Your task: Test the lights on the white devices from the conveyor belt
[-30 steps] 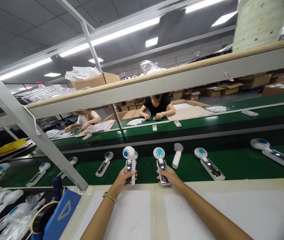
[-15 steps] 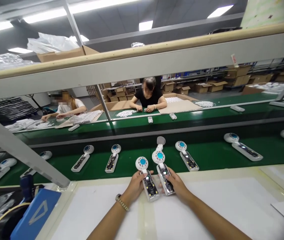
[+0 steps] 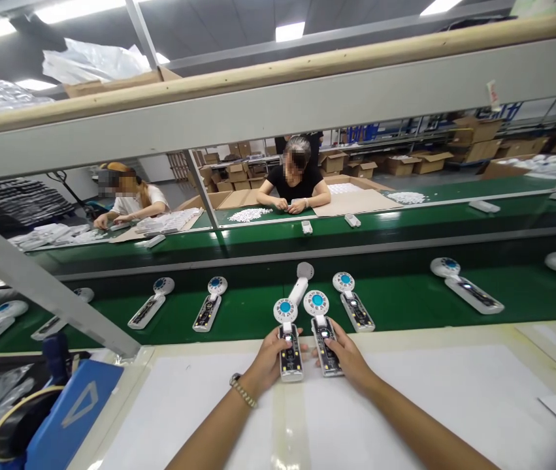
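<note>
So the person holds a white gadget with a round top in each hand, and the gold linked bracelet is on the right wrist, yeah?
No, the gold linked bracelet is on the left wrist, not the right, as the head view shows. The left hand and right hand do each hold a white gadget with a round top.

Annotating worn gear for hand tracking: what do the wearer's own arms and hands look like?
Left hand and right hand are ungloved. The forearms are bare as far as the view shows; no sleeves, cables or markings visible. The left wrist wears a gold-toned segmented band with a darker part; watch or bracelet, can't tell. Nothing visible on the right wrist.
</note>
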Tool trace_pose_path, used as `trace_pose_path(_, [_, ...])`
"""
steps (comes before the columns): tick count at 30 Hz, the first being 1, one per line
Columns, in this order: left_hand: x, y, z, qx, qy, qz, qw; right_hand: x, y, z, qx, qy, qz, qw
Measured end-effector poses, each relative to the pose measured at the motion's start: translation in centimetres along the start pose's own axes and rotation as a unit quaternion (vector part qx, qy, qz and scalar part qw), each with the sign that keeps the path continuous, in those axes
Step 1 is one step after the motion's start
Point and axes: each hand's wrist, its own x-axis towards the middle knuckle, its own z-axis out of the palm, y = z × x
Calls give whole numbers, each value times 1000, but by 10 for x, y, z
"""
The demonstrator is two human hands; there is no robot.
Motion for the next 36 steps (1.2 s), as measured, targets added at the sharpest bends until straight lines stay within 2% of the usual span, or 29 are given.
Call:
trace_pose_path(9, [-1,-4,-2,54,-20,23,998,0,4,-3,-31,-43,-5,999])
trace_pose_path(17, [-1,-8,-1,67,-62,38,995,2,11,-8,-58,-39,-40,997])
trace_pose_path(22, [-2,-7,-2,66,-64,36,995,4,14,-11,-100,-14,-106,989])
trace_pose_path(24, [-2,-6,0,58,-59,32,996,5,15,-11,-108,-21,-124,986])
trace_pose_path(29, [-3,-4,4,35,-55,12,998,0,13,-6,-43,-66,-62,995])
trace_pose_path(33, [-1,-4,3,35,-30,17,999,-5,7,-2,-38,-70,-63,995])
trace_pose_path(36, [0,-5,0,49,-34,26,998,-5,4,-2,-31,-68,-53,996])
